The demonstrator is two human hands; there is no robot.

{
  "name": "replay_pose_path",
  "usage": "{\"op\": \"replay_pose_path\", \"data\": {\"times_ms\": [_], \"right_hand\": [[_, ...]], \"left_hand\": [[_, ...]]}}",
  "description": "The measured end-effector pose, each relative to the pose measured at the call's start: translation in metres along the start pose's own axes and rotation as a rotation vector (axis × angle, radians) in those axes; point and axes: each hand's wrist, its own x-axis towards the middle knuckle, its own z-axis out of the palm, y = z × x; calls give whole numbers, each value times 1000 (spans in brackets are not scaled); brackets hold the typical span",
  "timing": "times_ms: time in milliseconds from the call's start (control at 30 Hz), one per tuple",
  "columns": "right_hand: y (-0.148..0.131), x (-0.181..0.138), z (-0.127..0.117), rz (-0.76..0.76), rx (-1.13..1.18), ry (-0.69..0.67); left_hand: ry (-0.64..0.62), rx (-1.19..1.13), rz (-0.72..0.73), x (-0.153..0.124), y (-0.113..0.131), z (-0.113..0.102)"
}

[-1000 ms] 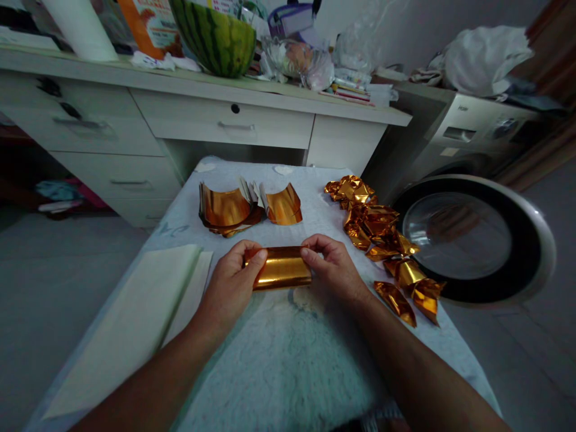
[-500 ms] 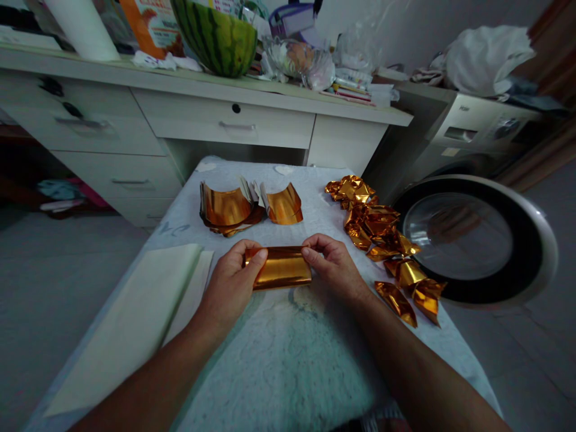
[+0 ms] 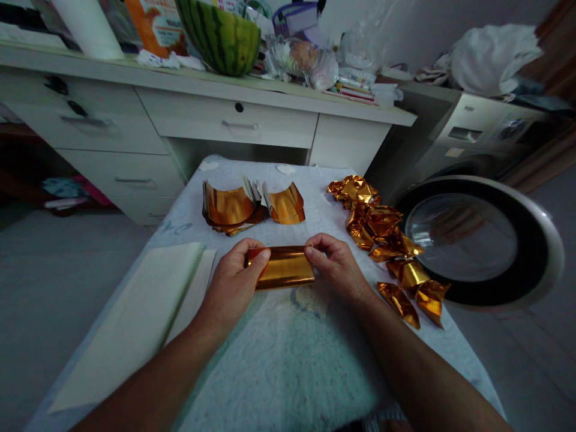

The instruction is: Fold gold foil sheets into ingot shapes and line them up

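Note:
A folded sheet of gold foil paper is held just above the cloth-covered table. My left hand pinches its left end and my right hand pinches its right end, fingers closed on it. Behind the hands lies a stack of curled gold foil sheets with a second curled pile beside it. To the right, several folded gold foil pieces trail along the table's right side down to two near pieces.
Pale yellow paper sheets lie on the table's left. A white desk with drawers stands behind, carrying a cut watermelon and clutter. A washing machine with its round door swung open stands close on the right.
Hardly anything has changed: both hands keep their pinch on the gold foil sheet. The view has shifted slightly.

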Motion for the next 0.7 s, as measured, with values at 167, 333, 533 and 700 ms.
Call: {"op": "replay_pose_path", "data": {"times_ms": [167, 333, 533, 700], "right_hand": [[-1, 0, 0, -9, -24, 5], [-2, 0, -1, -4, -41, 12], [-3, 0, -1, -3, -50, 16], [-4, 0, 0, -4, -65, 26]], "left_hand": [[12, -4, -8, 0, 3, 1], [9, -27, 1, -1, 4, 1], [8, -35, -5, -1, 3, 0], [21, 34, 10, -1, 3, 0]]}}
